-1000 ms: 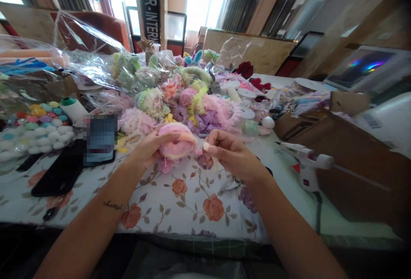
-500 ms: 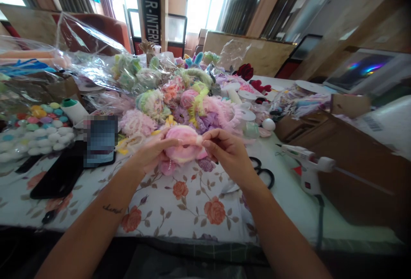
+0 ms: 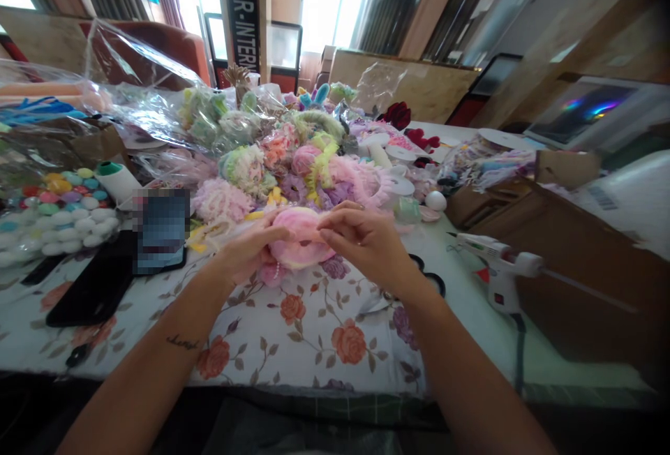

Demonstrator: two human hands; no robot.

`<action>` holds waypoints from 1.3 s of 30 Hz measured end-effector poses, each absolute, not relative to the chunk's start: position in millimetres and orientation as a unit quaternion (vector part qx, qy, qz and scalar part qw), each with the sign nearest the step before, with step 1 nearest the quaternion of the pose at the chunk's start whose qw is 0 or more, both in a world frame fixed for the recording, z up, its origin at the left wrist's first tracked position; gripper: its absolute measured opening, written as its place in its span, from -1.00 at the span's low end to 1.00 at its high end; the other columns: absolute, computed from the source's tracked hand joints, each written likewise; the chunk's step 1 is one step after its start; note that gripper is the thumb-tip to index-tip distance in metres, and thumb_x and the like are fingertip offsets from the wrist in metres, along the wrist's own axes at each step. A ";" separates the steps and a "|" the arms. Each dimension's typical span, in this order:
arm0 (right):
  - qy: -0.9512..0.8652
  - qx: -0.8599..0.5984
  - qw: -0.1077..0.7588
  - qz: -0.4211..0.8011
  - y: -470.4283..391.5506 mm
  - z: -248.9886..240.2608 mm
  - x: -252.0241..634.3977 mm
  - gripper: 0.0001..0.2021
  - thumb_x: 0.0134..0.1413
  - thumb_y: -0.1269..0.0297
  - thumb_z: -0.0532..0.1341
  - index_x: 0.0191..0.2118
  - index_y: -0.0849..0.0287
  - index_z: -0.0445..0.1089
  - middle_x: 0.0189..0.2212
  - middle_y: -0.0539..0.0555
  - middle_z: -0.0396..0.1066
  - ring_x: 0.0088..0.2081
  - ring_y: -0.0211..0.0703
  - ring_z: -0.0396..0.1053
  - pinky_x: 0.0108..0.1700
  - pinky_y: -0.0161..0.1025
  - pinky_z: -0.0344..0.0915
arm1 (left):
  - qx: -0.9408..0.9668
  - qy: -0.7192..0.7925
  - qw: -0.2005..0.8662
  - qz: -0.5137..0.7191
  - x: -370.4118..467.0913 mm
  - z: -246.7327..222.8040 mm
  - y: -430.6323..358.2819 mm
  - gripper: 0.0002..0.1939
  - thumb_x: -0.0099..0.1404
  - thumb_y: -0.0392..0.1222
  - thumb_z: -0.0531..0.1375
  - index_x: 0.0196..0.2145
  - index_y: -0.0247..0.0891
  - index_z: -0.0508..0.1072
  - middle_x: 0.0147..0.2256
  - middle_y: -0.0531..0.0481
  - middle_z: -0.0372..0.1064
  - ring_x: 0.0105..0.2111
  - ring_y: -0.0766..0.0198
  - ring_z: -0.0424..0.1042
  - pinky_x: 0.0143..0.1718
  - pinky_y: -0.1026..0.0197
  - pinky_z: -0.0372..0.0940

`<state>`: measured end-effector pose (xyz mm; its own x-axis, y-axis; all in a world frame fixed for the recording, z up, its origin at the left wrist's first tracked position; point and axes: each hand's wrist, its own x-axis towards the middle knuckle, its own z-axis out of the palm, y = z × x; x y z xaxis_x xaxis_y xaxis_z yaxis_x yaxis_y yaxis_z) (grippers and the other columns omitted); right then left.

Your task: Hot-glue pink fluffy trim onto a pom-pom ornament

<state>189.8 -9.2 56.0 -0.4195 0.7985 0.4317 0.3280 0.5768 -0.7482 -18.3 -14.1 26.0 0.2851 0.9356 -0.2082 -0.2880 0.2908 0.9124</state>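
Note:
My left hand (image 3: 255, 249) is wrapped round the left side of a soft pink plush ring (image 3: 301, 259), its thumb lying across the front. The ring is held just above the flowered cloth and has a paler, yellowish lower edge. A pink fluffy piece (image 3: 272, 273) and a short string of beads hang below its left side. My right hand (image 3: 361, 239) is closed in a pinch at the ring's upper right, with the fingertips against the plush. Whether a smaller piece lies between those fingertips is hidden. Black-handled scissors (image 3: 434, 283) lie partly behind my right wrist.
Pastel yarn and trims (image 3: 314, 155) are heaped behind my hands. To the left are a phone (image 3: 94, 284), another propped screen (image 3: 162, 232) and bagged pompoms (image 3: 68, 225). A white glue gun (image 3: 497, 259) stands on the right beside a cardboard box (image 3: 570, 287).
My right hand has shifted slightly left and in over the ring, covering the pale tuft it was pinching at the right edge. My left hand keeps its hold.

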 end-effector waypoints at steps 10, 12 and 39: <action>-0.933 -0.340 0.116 0.018 -8.1 87.0 174.1 -0.84 0.29 0.47 0.19 -0.27 0.22 0.52 -0.27 0.11 0.45 -0.38 -0.25 0.31 -0.37 -0.28 0.06 | 0.419 0.408 0.693 0.422 -22.2 23.4 -13.6 -0.37 0.05 -0.32 0.36 0.11 -0.23 0.44 -0.12 -0.06 0.50 -0.27 0.25 0.46 -0.33 0.31 0.36; -0.938 -0.334 0.094 -0.021 -6.9 88.0 171.4 -0.86 0.27 0.47 0.21 -0.28 0.22 0.53 -0.28 0.11 0.47 -0.39 -0.24 0.30 -0.39 -0.26 0.00 | 0.416 0.408 0.693 0.425 -21.5 23.2 -13.6 -0.36 0.03 -0.33 0.36 0.11 -0.24 0.44 -0.12 -0.07 0.50 -0.24 0.22 0.48 -0.32 0.30 0.36; -0.920 -0.332 0.180 0.102 -6.5 91.4 178.2 -0.79 0.34 0.39 0.11 -0.23 0.22 0.51 -0.24 0.13 0.46 -0.32 -0.20 0.36 -0.27 -0.26 0.19 | 0.446 0.390 0.691 0.413 -20.9 22.3 -12.5 -0.40 0.02 -0.28 0.43 0.05 -0.27 0.46 -0.12 -0.11 0.51 -0.21 0.21 0.49 -0.26 0.29 0.39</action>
<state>178.2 -6.5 91.4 -0.7142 0.6485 0.2634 0.5751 0.7582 -0.3074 -20.9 -12.5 22.3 0.3546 0.9195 -0.1699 -0.2233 0.2597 0.9395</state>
